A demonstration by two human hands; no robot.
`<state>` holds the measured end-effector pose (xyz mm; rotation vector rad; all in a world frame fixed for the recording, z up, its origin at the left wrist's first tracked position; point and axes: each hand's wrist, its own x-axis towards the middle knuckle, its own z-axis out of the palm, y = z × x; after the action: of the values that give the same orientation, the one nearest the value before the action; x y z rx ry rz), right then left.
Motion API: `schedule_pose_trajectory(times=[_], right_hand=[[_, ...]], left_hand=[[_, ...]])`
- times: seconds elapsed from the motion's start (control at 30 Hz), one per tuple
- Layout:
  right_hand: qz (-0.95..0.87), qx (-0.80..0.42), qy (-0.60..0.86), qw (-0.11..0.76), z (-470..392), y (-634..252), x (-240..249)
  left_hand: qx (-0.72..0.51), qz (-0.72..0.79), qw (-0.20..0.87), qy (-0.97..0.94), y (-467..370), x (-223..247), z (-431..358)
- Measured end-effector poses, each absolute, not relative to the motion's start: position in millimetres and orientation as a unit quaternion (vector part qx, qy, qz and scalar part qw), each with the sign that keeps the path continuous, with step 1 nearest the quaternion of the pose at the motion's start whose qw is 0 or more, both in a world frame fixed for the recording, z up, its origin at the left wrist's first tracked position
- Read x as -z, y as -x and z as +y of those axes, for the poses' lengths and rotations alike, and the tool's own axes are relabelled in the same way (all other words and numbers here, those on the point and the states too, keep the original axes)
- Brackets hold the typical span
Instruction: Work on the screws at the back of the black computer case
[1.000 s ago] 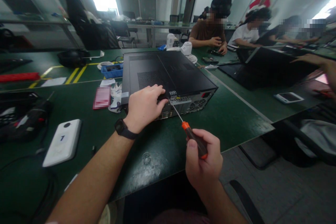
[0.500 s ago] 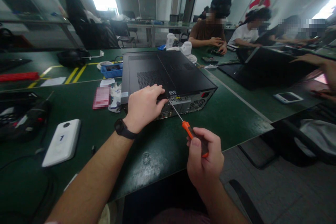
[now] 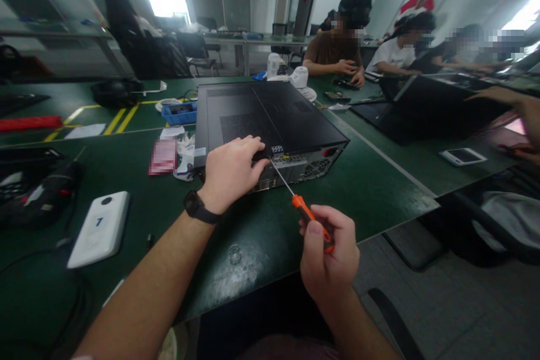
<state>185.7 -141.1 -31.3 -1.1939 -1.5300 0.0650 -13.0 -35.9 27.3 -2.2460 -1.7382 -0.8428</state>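
Note:
A black desktop computer case [image 3: 291, 107] lies flat on the green table, its rear panel with a fan grille [image 3: 316, 167] facing me. My left hand [image 3: 231, 167] grips the case's rear top edge, fingers over the top and thumb bent down at the back. My right hand [image 3: 331, 250] is closed around the orange-and-black handle of a screwdriver [image 3: 304, 211]. The screwdriver's thin shaft slants up to the rear panel, its tip beside my left thumb. What the tip touches is too small to make out.
Left of the case are a blue bin [image 3: 180, 113], a crumpled plastic bag [image 3: 185, 156] and a white device marked 1 [image 3: 100, 229]. A phone [image 3: 463, 156] and an open black laptop-like item [image 3: 439, 104] lie right. Co-workers [image 3: 337, 50] sit beyond.
The screwdriver's handle has turned in my right hand, showing more orange now. My left hand and the computer case have stayed put.

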Motion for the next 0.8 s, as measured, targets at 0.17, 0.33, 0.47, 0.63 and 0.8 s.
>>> schedule_pose_trajectory(times=[0.17, 0.33, 0.47, 0.63, 0.8], right_hand=[[-0.663, -0.003, 0.491, 0.565, -140.9, -183.2, 26.3], [-0.664, 0.010, 0.488, 0.567, -140.1, -182.7, 23.3], [-0.665, 0.010, 0.489, 0.565, -139.9, -182.5, 22.0], [-0.662, 0.016, 0.495, 0.562, -141.4, -182.7, 22.8], [-0.652, 0.008, 0.510, 0.561, -141.1, -184.5, 28.9]], left_hand=[[0.284, -0.583, 0.093, 0.755, 13.0, -27.6, -36.1], [0.272, -0.590, 0.091, 0.755, 12.6, -29.1, -36.7], [0.275, -0.586, 0.096, 0.756, 12.4, -29.3, -36.7], [0.277, -0.586, 0.092, 0.756, 12.4, -29.5, -37.3], [0.278, -0.583, 0.092, 0.758, 12.5, -30.1, -37.5]])
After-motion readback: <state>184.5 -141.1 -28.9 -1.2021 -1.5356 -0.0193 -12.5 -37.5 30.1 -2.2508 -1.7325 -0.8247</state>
